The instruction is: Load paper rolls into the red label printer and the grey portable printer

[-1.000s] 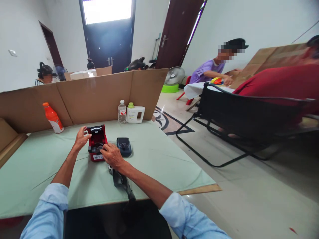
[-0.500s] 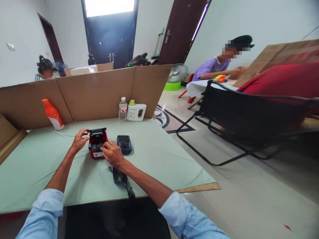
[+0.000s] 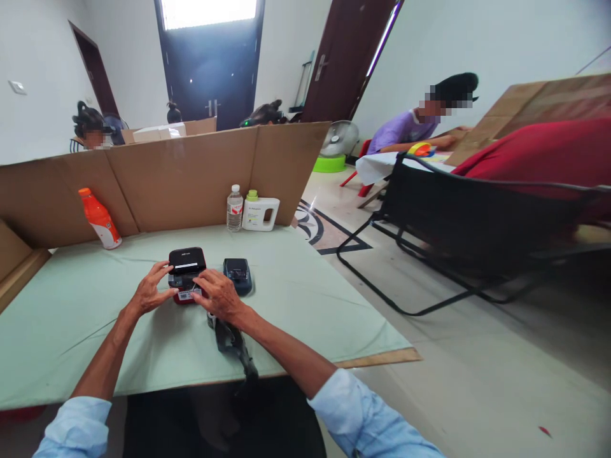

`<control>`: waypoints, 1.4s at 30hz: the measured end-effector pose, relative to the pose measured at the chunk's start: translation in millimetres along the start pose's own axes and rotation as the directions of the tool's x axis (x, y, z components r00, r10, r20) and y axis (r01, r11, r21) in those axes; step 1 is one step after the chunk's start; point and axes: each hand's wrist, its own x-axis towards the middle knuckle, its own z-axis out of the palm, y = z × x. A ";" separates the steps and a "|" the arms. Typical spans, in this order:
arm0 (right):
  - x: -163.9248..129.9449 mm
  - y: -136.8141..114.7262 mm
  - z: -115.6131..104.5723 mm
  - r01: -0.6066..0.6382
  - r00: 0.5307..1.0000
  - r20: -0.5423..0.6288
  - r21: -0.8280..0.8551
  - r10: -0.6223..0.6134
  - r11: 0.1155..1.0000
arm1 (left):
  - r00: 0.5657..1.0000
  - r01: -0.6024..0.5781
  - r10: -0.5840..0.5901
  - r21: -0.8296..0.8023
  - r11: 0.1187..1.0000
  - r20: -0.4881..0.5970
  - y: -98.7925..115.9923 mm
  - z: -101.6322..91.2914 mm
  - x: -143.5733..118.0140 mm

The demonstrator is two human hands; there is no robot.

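A small red printer with a black lid (image 3: pixel 186 270) sits on the pale green tablecloth (image 3: pixel 296 299); its lid is down. My left hand (image 3: pixel 150 289) rests against the printer's left side with fingers spread. My right hand (image 3: pixel 218 295) presses on its front right corner. A second, dark blue device (image 3: pixel 237 275) lies just right of the printer, untouched. A black strap or cable (image 3: pixel 233 346) trails from under my right wrist toward the table's near edge.
An orange bottle (image 3: pixel 99 218), a clear water bottle (image 3: pixel 233 208) and a white jug (image 3: pixel 260 213) stand along the cardboard divider (image 3: pixel 181 175). A black folding chair (image 3: pixel 458 222) holds a person in red at right. Other people sit beyond the divider and at a far table.
The printer's lid, open a second ago, is now down. My left hand moved from the lid's back edge to the printer's left side.
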 end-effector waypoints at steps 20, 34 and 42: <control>4.9 44.9 2.6 -0.143 0.974 0.189 0.098 0.122 0.985 | 0.997 0.026 -0.015 0.143 0.989 -0.077 0.3 17.3 -5.7; 3.8 34.4 1.8 -0.267 0.947 0.226 0.169 0.227 0.949 | 0.997 0.067 -0.061 0.172 0.983 -0.041 2.5 22.3 -10.4; 2.9 28.6 0.1 -0.308 0.947 0.235 0.459 0.220 0.834 | 0.996 0.078 -0.074 0.097 0.992 -0.046 -8.0 44.5 -13.7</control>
